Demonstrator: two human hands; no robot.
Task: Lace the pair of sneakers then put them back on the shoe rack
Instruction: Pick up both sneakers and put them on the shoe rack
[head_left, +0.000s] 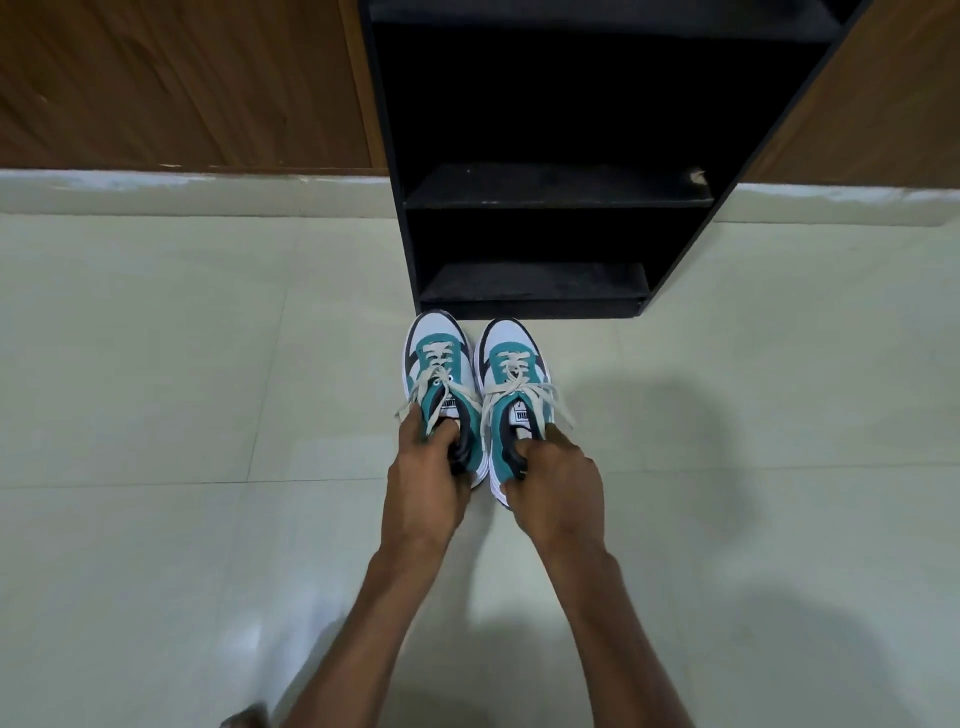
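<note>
Two white, teal and black sneakers sit side by side just in front of the black shoe rack (550, 197), toes pointing at it. Both carry cream laces tied in bows. My left hand (426, 473) grips the heel collar of the left sneaker (439, 364), fingers tucked inside its opening. My right hand (553, 478) grips the heel of the right sneaker (511, 364) the same way. The heels are hidden under my hands. I cannot tell whether the soles touch the floor.
The rack has two dark shelves in view, both bare, and stands against a wooden wall (182, 83) with a pale skirting strip. Pale floor tiles (156, 389) spread to both sides. A foot (244, 717) shows at the bottom edge.
</note>
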